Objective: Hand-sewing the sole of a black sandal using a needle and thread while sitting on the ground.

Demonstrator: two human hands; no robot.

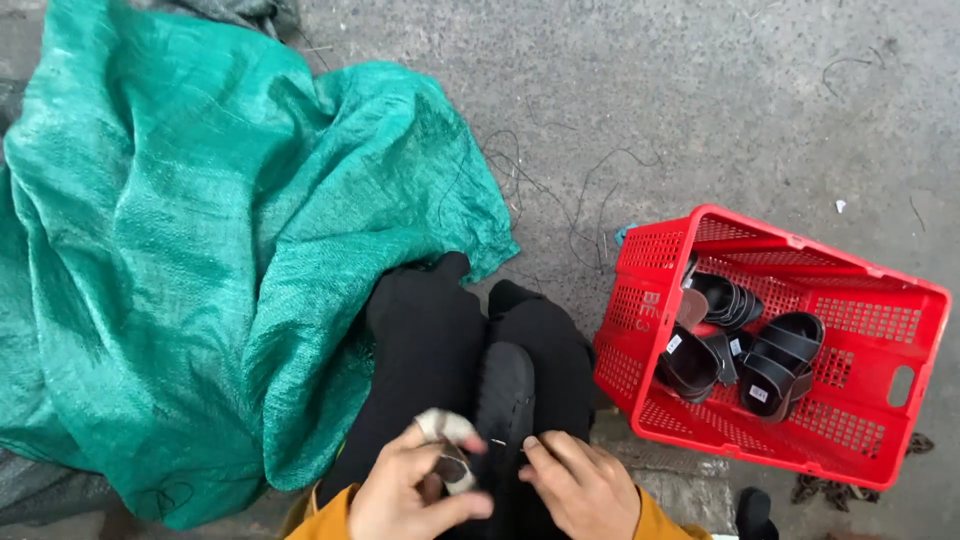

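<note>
From the head camera, a black shoe sole (505,400) stands on edge between the person's black-clad knees at the near middle, its toe pointing far; the left hand (415,490), one finger wrapped in pale tape, is curled narrowly against the sole's left edge around a small dark piece, and the right hand (580,485) pinches the right edge with fingers drawn close. A green woven sack (200,230) crowds the left right up to the legs, while a red plastic basket (905,330) of black sandals (745,350) sits near on the right, leaving bare grey concrete floor (650,90) open on the far side.
</note>
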